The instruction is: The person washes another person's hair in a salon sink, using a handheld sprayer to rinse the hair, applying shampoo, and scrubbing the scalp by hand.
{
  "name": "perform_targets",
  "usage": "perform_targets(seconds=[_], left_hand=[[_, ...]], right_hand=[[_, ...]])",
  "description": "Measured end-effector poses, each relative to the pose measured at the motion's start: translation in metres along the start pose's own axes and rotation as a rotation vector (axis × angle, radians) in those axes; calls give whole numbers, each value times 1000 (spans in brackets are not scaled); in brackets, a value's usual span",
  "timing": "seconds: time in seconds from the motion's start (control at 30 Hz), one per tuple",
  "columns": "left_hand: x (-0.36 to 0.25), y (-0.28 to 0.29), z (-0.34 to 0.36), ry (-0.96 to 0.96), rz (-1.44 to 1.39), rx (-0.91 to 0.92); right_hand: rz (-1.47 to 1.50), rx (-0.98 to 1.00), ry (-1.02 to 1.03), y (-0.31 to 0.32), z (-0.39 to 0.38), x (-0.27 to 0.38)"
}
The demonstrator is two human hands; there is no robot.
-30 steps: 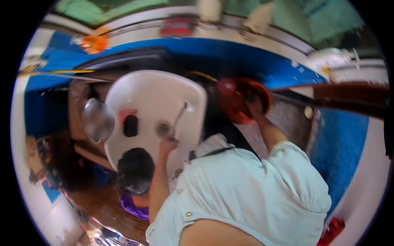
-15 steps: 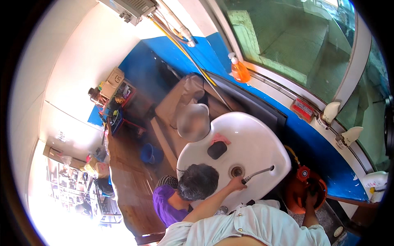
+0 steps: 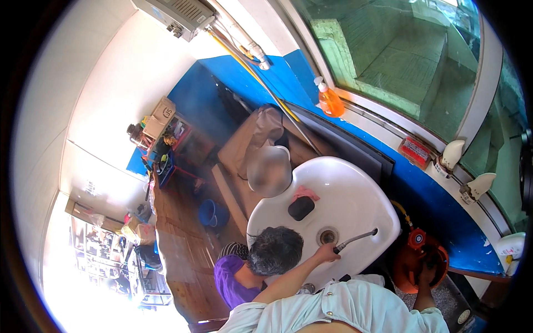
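A white wash basin [image 3: 361, 191] fills the middle of the view, with a round drain [image 3: 327, 237] in its floor. My left hand [image 3: 326, 253] is closed around the dark end of a grey shower hose [image 3: 358, 240] that comes out of a hole in the basin's right side. My right hand [image 3: 426, 276] reaches into the collar of an orange gas cylinder [image 3: 408, 272] right of the basin; its fingers are in shadow and hard to make out. A black pad [image 3: 301, 208] and a pink cloth [image 3: 306, 193] lie inside the basin.
A person in purple [image 3: 230, 280] leans at the basin's left edge. By its notch is a blurred round area [image 3: 269, 172] above a brown cover [image 3: 258, 130]. A blue bucket [image 3: 212, 213] stands farther left. An orange pump bottle [image 3: 331, 104] and red-and-white box [image 3: 415, 150] sit on the sill.
The whole view has shifted slightly, so everything sits a little further right and lower. Both hands keep their places at the hose and the cylinder.
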State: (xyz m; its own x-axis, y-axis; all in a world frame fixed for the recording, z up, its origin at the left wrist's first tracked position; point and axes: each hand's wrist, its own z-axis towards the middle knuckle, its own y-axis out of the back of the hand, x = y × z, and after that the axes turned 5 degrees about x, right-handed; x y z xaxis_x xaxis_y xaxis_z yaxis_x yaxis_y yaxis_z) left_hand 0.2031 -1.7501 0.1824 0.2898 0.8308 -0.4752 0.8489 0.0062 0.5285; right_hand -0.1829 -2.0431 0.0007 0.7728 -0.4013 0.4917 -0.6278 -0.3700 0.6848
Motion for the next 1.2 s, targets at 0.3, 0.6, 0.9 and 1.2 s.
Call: perform_targets(seconds=[0.3,0.6,0.9,1.2], left_hand=[[1,-2,2,13,-7,0],[0,-2,1,11,-28,20],[3,-4,2,15,3,-1],[-9,3,-10,-17,-22,-82]], right_hand=[[30,-23,4,2,-1,0],[44,4,-14,4,-7,5],[139,74,-86,15,-25,26],[-446,-166,567,53,-59,54]])
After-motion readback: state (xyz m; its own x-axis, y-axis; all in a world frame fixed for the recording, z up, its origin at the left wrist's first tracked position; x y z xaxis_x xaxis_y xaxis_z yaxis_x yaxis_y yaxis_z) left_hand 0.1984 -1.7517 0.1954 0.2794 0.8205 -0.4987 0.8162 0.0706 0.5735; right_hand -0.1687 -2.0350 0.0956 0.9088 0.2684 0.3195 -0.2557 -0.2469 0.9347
